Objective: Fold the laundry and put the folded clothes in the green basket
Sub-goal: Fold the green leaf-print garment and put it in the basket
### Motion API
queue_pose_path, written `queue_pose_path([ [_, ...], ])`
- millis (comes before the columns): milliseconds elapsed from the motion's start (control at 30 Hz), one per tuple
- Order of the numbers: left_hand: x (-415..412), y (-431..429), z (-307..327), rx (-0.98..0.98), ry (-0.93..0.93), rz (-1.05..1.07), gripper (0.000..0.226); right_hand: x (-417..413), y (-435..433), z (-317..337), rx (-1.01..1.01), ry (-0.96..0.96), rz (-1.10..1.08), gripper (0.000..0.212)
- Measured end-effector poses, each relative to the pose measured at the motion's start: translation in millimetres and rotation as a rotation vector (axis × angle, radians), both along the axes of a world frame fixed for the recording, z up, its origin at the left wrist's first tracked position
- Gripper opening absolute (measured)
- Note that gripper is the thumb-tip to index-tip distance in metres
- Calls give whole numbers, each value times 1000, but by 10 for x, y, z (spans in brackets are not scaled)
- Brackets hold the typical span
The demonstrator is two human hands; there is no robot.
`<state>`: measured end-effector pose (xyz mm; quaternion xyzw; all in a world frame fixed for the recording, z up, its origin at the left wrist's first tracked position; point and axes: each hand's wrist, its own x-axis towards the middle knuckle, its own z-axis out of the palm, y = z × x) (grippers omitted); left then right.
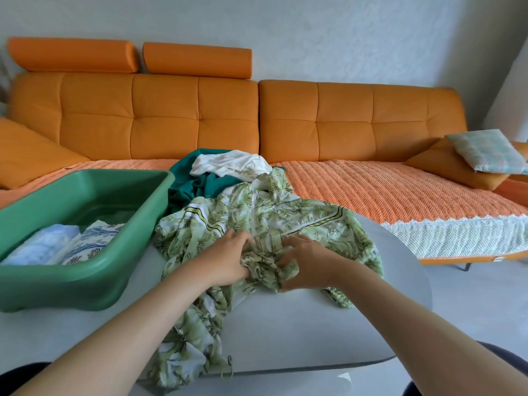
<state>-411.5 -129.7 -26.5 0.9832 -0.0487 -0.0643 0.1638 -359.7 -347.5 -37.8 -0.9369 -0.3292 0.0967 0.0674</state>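
Leaf-print garment (265, 215) bunched on table (285, 327), crumpled middle clenched in left grip (228, 258) and right grip (310, 264)

Bright even daylight, soft faint shadows, wide-angle bending at edges, slight overall softness

Table (285, 324) nearest, sofa (343, 124) behind it | basket (71, 290) on table, left; folded clothes (45, 244) inside | garment (257, 212) on table, right of basket, one end hanging over near edge | pile (205, 178) behind garment, toward sofa | left hand (228, 258) and right hand (308, 261) side by side, gripping garment's middle | cushion (485, 151) on sofa, far right
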Motion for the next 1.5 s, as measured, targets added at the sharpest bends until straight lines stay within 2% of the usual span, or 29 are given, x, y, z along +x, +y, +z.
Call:
queue_pose_path([
  [67,-10,7,-14,-8,-25,27,46,-19,14,14,142,-109,-6,21],
  [100,-17,0,-18,-27,-32,37,30,-13,5,15,221,-157,-13,12],
  [133,-31,-18,-14,-42,-27,42,15,-8,-3,25,285,-194,-18,10],
  [167,-51,-42,-1,-71,-37,40,9,-6,-14,41,343,-218,-16,11],
  [233,-89,-101,36,-152,-78,34,18,-20,-29,72,398,-202,-8,21],
  [300,-140,-163,100,-252,-74,6,18,-64,-23,82,310,-196,-2,36],
  [400,-251,-256,189,-383,4,-80,40,-149,-41,160,218,-222,-19,24],
  [500,-375,-322,226,-458,123,-218,47,-296,-151,418,92,-58,-95,21],
  [600,-475,-329,230,-581,470,-428,54,-478,-301,583,-298,187,-157,14],
  [667,-527,-329,234,-701,617,-536,47,-568,-373,626,-502,486,-268,20],
  [733,-541,-357,244,-804,584,-450,39,-634,-405,670,-529,759,-364,29],
  [767,-523,-362,217,-823,503,-363,34,-651,-415,693,-488,787,-357,31],
  [833,-462,-337,131,-663,252,-239,28,-624,-393,647,-283,633,-278,30],
  [900,-429,-254,28,-288,53,-205,27,-605,-328,518,-39,369,-166,24],
  [967,-440,-157,-80,76,26,-179,40,-565,-250,364,35,138,-56,29],
  [1033,-458,-42,-154,271,166,-114,82,-509,-181,227,-47,107,-22,57],
  [1100,-474,63,-153,364,404,-24,123,-448,-140,132,-230,203,-83,96],
  [1167,-503,135,-77,450,549,15,138,-415,-112,126,-472,270,-124,124],
  [1200,-515,159,-29,480,580,17,139,-416,-81,154,-561,279,-127,130],
  [1267,-520,181,51,521,604,11,138,-425,17,236,-602,266,-126,125],
  [1333,-469,179,98,511,562,19,130,-405,138,287,-552,214,-117,105],
  [1367,-419,176,110,484,506,22,119,-385,195,299,-522,167,-100,94],
  [1433,-272,168,108,394,326,20,82,-305,298,277,-421,38,-93,78],
  [1500,-68,166,68,298,101,27,51,-162,401,236,-219,-67,-119,64],
])
